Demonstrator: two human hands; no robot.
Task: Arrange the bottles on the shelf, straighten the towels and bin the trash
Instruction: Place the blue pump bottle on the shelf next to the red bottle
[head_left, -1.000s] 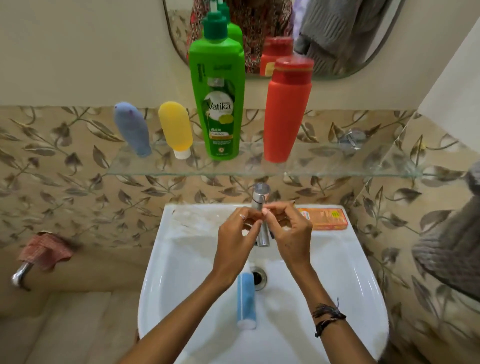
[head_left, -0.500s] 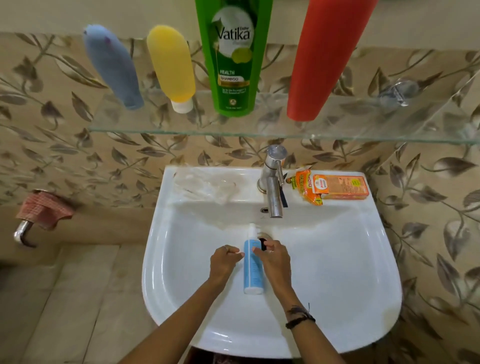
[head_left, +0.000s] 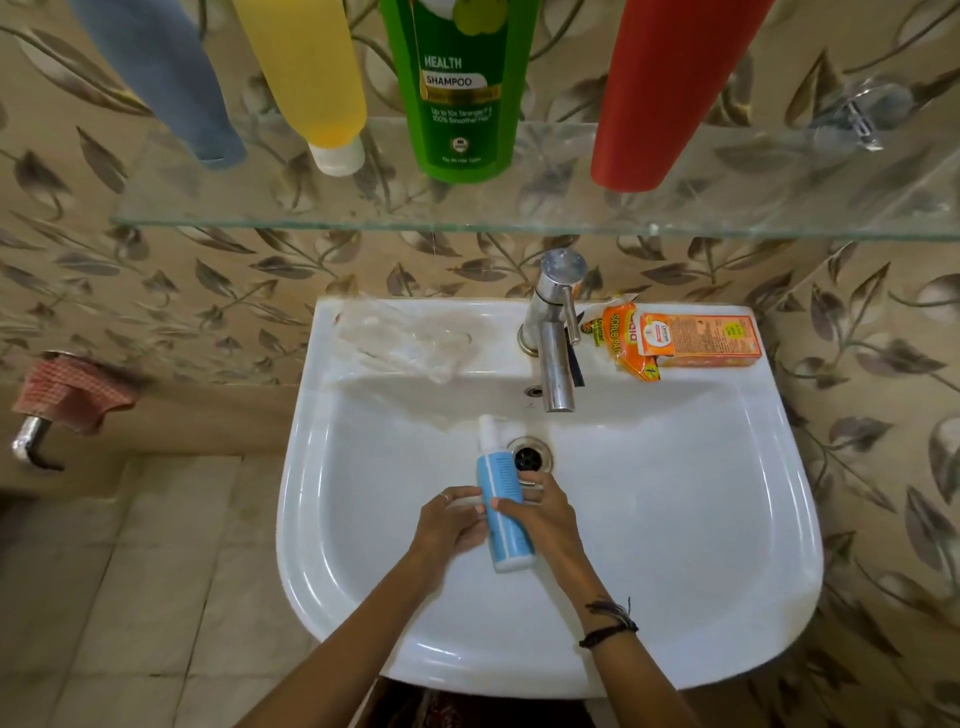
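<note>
Four bottles stand on the glass shelf (head_left: 519, 223); both hands (head_left: 545, 519) clasp the small blue spray bottle (head_left: 501, 512) in the white basin (head_left: 701, 519); wrappers remain.

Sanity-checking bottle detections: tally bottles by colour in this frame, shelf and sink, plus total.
Grey-blue bottle, on shelf: 1
Yellow bottle, on shelf: 1
Green shampoo bottle, on shelf: 1
Red bottle, on shelf: 1
Light blue spray bottle, in the sink between the left hand and right hand: 1
Total: 5

White sink (head_left: 701, 545), steel tap (head_left: 555, 332) at its back, leaf-patterned wall tiles (head_left: 156, 291), beige floor tiles (head_left: 130, 597)
</note>
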